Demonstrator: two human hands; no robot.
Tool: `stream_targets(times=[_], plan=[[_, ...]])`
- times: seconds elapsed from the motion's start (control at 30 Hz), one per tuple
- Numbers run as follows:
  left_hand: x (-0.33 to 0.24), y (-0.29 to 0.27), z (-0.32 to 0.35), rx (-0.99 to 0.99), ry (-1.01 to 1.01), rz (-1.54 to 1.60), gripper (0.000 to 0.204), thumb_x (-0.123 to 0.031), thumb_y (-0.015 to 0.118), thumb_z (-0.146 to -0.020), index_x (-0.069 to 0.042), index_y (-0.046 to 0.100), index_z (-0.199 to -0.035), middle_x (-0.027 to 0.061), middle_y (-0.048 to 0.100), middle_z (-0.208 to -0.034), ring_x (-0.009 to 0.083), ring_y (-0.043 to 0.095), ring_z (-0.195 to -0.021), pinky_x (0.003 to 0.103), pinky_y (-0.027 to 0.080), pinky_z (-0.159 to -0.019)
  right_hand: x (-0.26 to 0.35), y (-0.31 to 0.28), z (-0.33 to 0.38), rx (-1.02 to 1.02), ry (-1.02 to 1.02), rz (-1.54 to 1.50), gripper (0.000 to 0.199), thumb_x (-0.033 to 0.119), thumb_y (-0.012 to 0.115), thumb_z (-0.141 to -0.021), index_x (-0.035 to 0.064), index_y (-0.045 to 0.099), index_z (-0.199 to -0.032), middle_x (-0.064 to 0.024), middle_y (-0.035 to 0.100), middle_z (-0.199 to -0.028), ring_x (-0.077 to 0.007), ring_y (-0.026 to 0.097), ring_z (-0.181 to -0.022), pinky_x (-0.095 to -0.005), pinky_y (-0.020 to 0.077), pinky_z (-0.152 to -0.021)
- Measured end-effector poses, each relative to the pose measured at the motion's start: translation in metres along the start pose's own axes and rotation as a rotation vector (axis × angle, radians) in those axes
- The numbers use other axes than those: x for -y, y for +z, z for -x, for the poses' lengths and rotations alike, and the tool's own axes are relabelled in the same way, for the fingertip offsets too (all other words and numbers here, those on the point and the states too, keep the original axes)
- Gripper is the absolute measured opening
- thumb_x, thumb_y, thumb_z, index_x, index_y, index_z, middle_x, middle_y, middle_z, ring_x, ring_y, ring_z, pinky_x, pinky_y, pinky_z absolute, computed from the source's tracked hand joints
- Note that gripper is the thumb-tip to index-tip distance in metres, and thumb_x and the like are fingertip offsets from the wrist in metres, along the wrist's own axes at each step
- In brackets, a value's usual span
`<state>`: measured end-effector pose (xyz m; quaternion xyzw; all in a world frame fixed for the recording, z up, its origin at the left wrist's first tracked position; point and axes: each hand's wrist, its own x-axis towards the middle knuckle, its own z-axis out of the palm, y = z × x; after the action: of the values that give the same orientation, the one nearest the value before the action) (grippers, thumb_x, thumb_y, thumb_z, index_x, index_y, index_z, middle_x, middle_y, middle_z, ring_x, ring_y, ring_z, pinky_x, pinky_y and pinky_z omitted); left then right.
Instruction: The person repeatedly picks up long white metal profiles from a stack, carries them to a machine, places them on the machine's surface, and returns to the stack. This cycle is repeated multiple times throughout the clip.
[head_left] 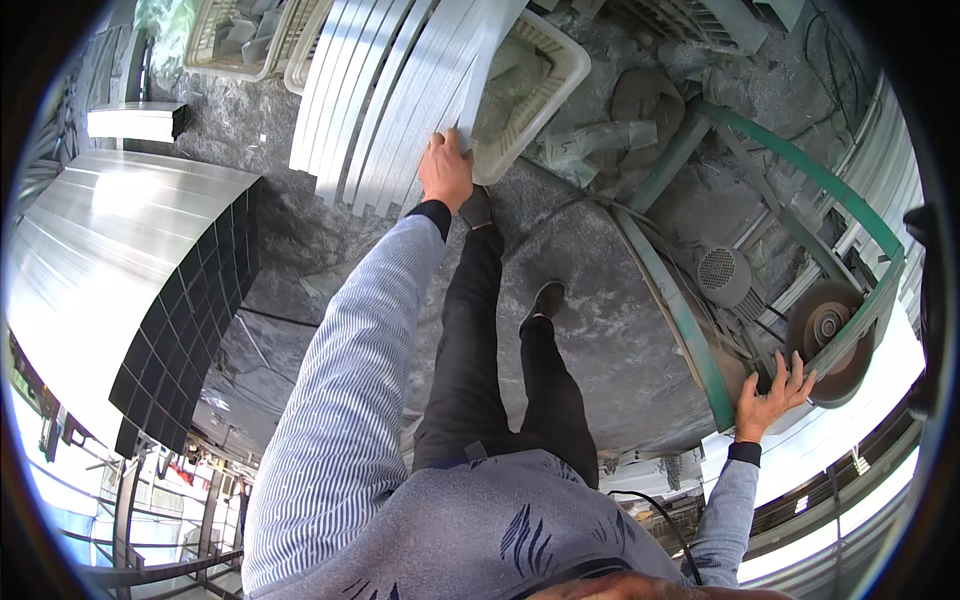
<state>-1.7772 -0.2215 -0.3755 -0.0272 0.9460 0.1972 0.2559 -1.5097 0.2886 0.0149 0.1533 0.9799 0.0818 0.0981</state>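
Remotely, I am apparently selecting long silver metal strips [395, 95] beside a cream plastic crate [537, 122], left hand [447, 178] resting curled at their edge, grip unclear, right hand [770, 402] lying splayed by a green metal frame [712, 388], next likely needing a firm pinch.

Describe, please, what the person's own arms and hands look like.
Both long sleeves look finely striped in white and dark blue, ending in dark, snug cuffs. The left hand and the right hand are bare, with no gloves.
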Motion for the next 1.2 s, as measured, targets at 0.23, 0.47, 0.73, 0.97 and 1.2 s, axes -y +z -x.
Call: stream_targets(times=[0.23,0.47,0.73,0.97,1.2], plan=[[0.007,0.017,0.034,0.059,0.015,-0.105,0.043,-0.024,0.083,-0.097,-0.006,0.062,-0.13,0.0202,0.064,-0.126,0.0436,0.067,-0.122,0.054,0.059,-0.096,-0.003,0.001,0.001,0.011,-0.01,0.014,0.055,0.009,0.075,-0.084,0.0107,0.074,-0.139,-0.0105,0.052,-0.168,-0.0471,0.018,-0.166,-0.0664,0.019,-0.134],[0.013,0.013,0.028,-0.084,-0.329,-0.064,0.052,-0.031,0.088,-0.093,-0.003,0.061,-0.126,0.0194,0.065,-0.131,0.0411,0.063,-0.128,0.052,0.057,-0.102,-0.005,0.001,0.002,0.04,-0.015,0.036,0.056,0.009,0.075,-0.085,0.0106,0.073,-0.141,-0.0121,0.051,-0.168,-0.0477,0.017,-0.166,-0.0681,0.0182,-0.133],[0.077,0.019,0.096,-0.128,-0.699,-0.105,0.091,-0.05,0.1,-0.076,-0.008,0.053,-0.142,0.0166,0.056,-0.144,0.0366,0.053,-0.139,0.052,0.049,-0.113,-0.014,0.007,0.003,0.025,-0.071,0.09,0.054,0.013,0.075,-0.085,0.0124,0.075,-0.14,-0.0122,0.052,-0.167,-0.0498,0.02,-0.163,-0.0692,0.0221,-0.129],[0.142,0.058,0.125,-0.241,-0.733,0.4,0.133,-0.034,0.106,-0.07,0.005,0.024,-0.168,0.0338,0.045,-0.161,0.0492,0.047,-0.151,0.052,0.042,-0.127,-0.014,0.007,0.004,0.039,-0.064,0.111,0.05,0.016,0.073,-0.087,0.0128,0.077,-0.137,-0.0115,0.051,-0.167,-0.0497,0.021,-0.162,-0.0686,0.0228,-0.129],[0.112,0.057,0.101,-0.282,-0.9,0.648,0.131,-0.019,0.105,-0.069,0.006,0.021,-0.166,0.037,0.05,-0.159,0.0495,0.054,-0.148,0.051,0.045,-0.124,-0.013,0.008,0.005,0.047,-0.061,0.106,0.051,0.017,0.073,-0.087,0.0124,0.076,-0.137,-0.0118,0.05,-0.167,-0.0496,0.02,-0.163,-0.0716,0.0228,-0.128]])
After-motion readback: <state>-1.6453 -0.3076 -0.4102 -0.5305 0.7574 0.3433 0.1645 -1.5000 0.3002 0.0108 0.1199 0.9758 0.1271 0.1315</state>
